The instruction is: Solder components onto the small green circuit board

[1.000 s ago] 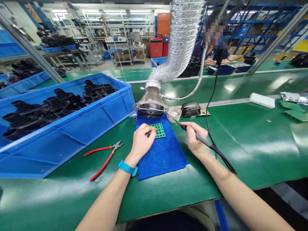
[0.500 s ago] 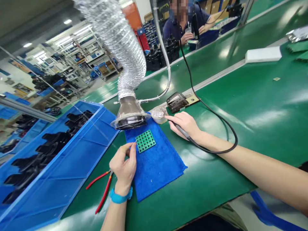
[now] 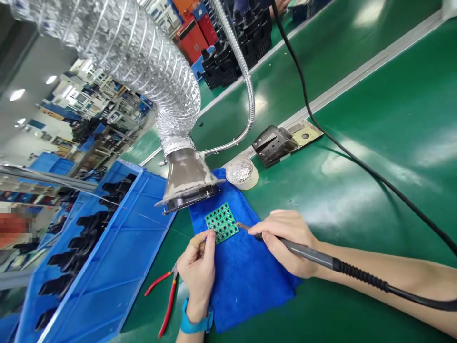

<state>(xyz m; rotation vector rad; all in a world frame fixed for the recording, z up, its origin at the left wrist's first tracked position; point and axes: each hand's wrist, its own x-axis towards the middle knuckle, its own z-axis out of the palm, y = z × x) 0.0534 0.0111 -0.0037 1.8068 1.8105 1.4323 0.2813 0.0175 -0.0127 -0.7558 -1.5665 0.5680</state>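
Left grip (image 3: 199, 264) pinches the green circuit board (image 3: 222, 222), likely light, stiff and fragile, best held by its edges, while right grip (image 3: 291, 238) clasps a soldering iron (image 3: 316, 255) on the board's right.

Green board (image 3: 222, 222) on cloth (image 3: 250, 290), soldering iron (image 3: 310, 255) at edge.

Glossy green worktop (image 3: 410, 109) spreads across the right, a pale metal strip (image 3: 374, 65) parting it from another green surface (image 3: 339, 52) farther off. A red cabinet (image 3: 194, 40) stands at the far side; on the far left, bright lights (image 3: 17, 95) dot the grey ceiling (image 3: 44, 59) (the whole room looks tilted)
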